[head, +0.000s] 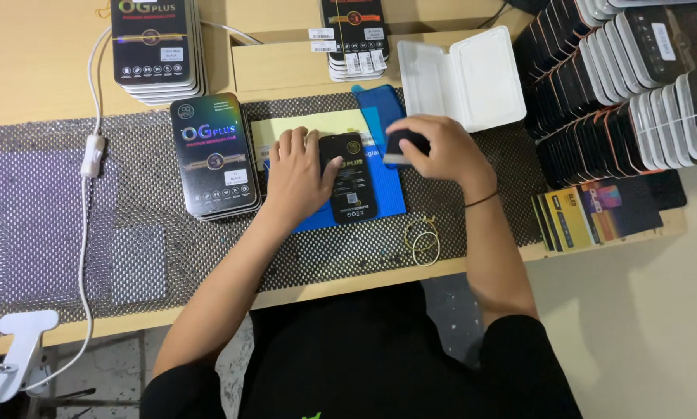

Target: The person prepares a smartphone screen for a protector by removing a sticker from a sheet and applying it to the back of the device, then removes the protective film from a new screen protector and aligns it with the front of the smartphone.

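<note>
A black phone-shaped glass screen protector (353, 180) lies on a blue mat (391, 198) over a yellow sheet (317, 124). My left hand (295, 177) rests flat on the mat and presses the protector's left edge. My right hand (441, 147) hovers over its upper right corner and grips a small dark block with a pale edge (402, 147).
A stack of black retail boxes (212, 155) stands left of the mat, another (156, 46) behind it. An open white plastic case (465, 77) lies behind my right hand. Rows of boxes (620, 77) fill the right. Rubber bands (424, 242), a white cable (92, 147).
</note>
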